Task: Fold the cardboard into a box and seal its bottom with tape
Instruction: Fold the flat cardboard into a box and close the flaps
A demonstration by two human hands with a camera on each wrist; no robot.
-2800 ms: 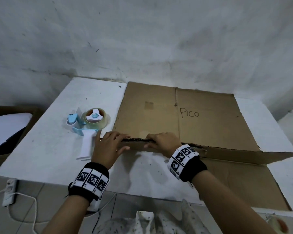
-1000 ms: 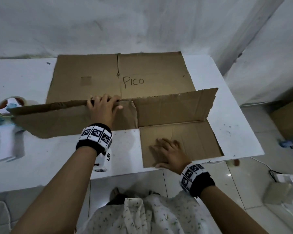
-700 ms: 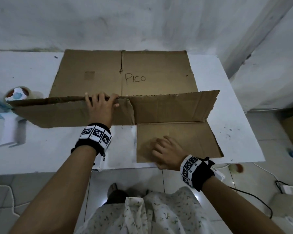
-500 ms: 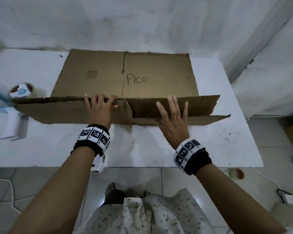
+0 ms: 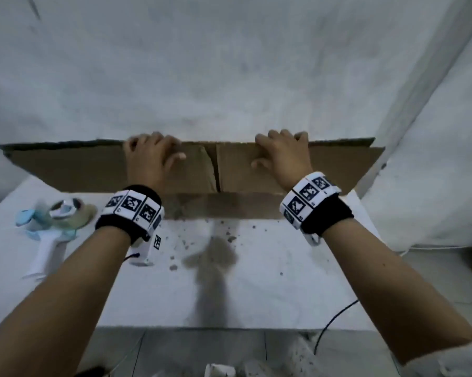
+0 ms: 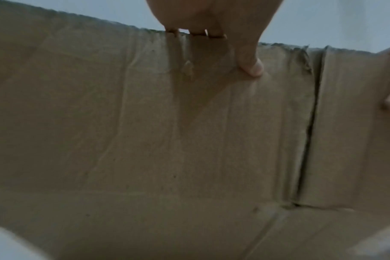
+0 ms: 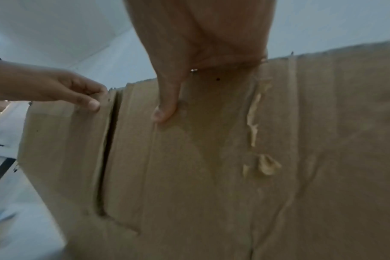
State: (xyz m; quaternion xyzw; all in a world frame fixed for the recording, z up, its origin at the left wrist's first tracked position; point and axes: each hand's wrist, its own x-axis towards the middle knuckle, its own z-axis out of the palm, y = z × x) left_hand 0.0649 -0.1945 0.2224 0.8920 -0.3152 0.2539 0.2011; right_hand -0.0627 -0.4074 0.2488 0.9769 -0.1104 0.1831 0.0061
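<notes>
The desk (image 5: 256, 281) is seen from above and behind by the head camera, facing the wall. The cardboard (image 6: 189, 140) is viewed at very close range from both wrist cameras, angled upward. The slit (image 7: 107, 149) between flaps is shared by all three views.

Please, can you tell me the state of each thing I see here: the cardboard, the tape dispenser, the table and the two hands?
cardboard: raised upright on the table, not yet a box, no tape seen on it.
left hand: fingers hooked over the cardboard's top edge, thumb on the near face.
right hand: grips the same top edge, across the slit.
tape dispenser: lies on the table, untouched.
table: white, dirty with crumbs and a smear.
</notes>
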